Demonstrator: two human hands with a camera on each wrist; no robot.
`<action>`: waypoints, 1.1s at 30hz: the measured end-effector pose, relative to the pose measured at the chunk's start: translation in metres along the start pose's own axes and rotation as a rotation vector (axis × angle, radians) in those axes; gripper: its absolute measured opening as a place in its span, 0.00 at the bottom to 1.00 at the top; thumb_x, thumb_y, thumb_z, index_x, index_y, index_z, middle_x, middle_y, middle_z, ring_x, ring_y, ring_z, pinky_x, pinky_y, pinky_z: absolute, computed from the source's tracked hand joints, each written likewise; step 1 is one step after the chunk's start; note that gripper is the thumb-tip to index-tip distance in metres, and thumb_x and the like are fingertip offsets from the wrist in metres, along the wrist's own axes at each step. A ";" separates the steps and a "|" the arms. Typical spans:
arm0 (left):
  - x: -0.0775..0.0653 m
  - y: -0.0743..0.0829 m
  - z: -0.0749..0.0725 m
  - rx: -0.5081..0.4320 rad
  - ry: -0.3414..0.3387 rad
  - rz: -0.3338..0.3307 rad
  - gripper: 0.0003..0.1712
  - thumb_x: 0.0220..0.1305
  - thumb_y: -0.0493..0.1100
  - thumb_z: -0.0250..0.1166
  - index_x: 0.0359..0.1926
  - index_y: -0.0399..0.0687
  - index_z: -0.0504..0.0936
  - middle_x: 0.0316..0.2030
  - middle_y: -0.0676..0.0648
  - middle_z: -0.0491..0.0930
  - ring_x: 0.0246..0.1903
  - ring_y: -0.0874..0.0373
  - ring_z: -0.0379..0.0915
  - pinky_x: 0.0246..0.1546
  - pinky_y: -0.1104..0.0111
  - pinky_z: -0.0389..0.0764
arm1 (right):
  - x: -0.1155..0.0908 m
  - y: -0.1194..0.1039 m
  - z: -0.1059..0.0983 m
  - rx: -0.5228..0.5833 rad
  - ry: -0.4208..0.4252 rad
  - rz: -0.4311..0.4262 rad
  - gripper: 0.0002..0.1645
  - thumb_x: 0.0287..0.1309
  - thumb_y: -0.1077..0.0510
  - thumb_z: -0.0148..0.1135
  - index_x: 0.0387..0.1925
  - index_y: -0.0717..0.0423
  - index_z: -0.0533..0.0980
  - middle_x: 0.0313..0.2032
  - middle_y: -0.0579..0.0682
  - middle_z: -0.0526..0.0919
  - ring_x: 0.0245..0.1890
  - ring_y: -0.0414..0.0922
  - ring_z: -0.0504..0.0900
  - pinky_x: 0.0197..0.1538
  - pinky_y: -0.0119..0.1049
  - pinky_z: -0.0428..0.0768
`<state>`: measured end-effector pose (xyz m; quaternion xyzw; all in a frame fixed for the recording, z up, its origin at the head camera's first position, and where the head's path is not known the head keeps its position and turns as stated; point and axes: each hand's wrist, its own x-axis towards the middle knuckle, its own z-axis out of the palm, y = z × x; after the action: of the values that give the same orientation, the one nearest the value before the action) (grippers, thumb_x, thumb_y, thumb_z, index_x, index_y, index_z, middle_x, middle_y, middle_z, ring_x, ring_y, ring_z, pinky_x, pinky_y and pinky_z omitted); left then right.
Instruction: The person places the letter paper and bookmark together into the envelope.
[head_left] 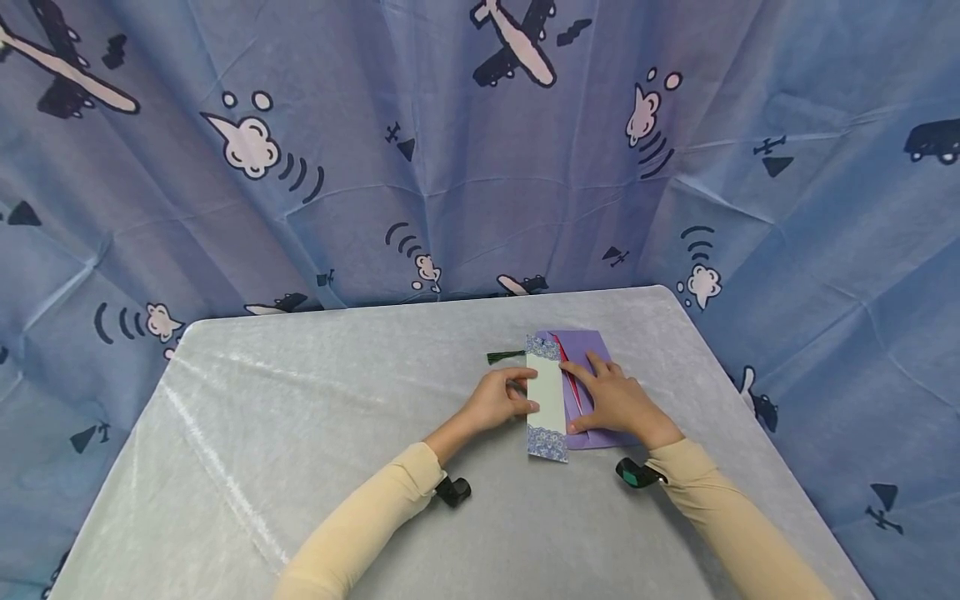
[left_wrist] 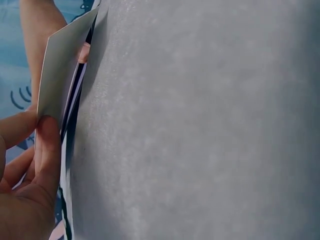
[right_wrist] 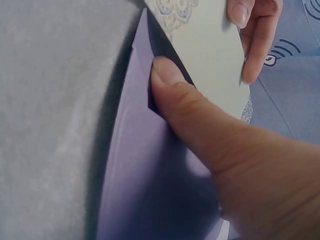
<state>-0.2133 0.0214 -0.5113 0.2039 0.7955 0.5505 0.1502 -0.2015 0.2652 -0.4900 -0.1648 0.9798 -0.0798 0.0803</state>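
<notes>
A pale green bookmark [head_left: 546, 392] with blue lace-patterned ends and a dark green tassel [head_left: 506, 356] stands tilted beside a purple envelope [head_left: 588, 343]. My left hand [head_left: 498, 394] pinches the bookmark by its left edge, between thumb and fingers. On the envelope lies my right hand [head_left: 617, 404], holding it with thumb and index finger spread near its open side. The right wrist view shows the right thumb [right_wrist: 187, 102] at the envelope's mouth, close under the bookmark's edge. A red strip [head_left: 572, 382] shows along that mouth. What the envelope holds is hidden.
A pale grey cloth covers the table [head_left: 300, 433]. Its far edge meets a blue curtain [head_left: 337, 167] printed with planes and clouds. Black wrist cameras [head_left: 453, 492] sit on both wrists, close above the cloth.
</notes>
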 end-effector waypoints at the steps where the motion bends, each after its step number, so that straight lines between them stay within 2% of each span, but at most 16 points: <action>1: 0.001 0.000 0.000 0.000 0.001 -0.002 0.32 0.57 0.37 0.73 0.63 0.38 0.76 0.49 0.36 0.79 0.24 0.66 0.75 0.25 0.73 0.78 | 0.000 0.000 0.000 0.000 0.001 -0.001 0.67 0.32 0.26 0.76 0.74 0.40 0.58 0.72 0.73 0.57 0.65 0.79 0.62 0.50 0.78 0.70; 14: 0.007 0.001 0.005 -0.049 0.031 -0.029 0.32 0.57 0.36 0.73 0.63 0.38 0.76 0.49 0.36 0.79 0.24 0.67 0.77 0.24 0.71 0.80 | -0.002 -0.004 -0.002 -0.002 0.002 0.002 0.65 0.34 0.31 0.79 0.74 0.40 0.59 0.72 0.73 0.57 0.65 0.79 0.63 0.51 0.78 0.69; 27: 0.013 0.003 0.008 -0.063 0.090 -0.039 0.31 0.56 0.36 0.73 0.62 0.37 0.77 0.48 0.36 0.79 0.22 0.67 0.75 0.21 0.73 0.76 | -0.002 -0.004 -0.002 -0.012 0.013 0.003 0.63 0.35 0.36 0.80 0.74 0.40 0.59 0.71 0.73 0.58 0.64 0.78 0.64 0.49 0.77 0.71; 33: 0.015 0.003 0.008 -0.070 0.108 -0.055 0.32 0.56 0.36 0.73 0.63 0.38 0.76 0.49 0.36 0.79 0.25 0.67 0.77 0.22 0.74 0.75 | -0.002 -0.004 -0.002 -0.015 0.012 0.001 0.63 0.36 0.37 0.79 0.74 0.41 0.59 0.71 0.73 0.58 0.64 0.79 0.64 0.49 0.77 0.71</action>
<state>-0.2225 0.0367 -0.5119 0.1467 0.7879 0.5840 0.1291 -0.1989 0.2623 -0.4875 -0.1645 0.9809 -0.0733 0.0733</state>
